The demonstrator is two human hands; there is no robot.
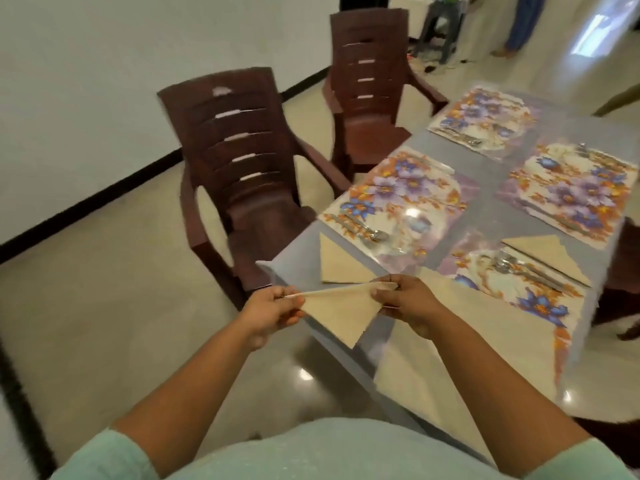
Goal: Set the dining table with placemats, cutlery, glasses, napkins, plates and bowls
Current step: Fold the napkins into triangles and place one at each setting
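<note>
Shiny pale floor tiles and a white wall with a black strip along the bottom fill the room. Two dark brown plastic chairs stand at the long side of a glass-topped table. Four flowery placemats lie on it, each with cutlery on top. One folded tan napkin lies on the near corner, just beside a mat, and another folded napkin lies between two mats on the far side. The person stands at the table end, and their left hand and right hand each pinch one end of a third tan napkin, folded to a triangle, held in the air over the table edge. Someone's legs show far back, blurred. No writing can be read.
</note>
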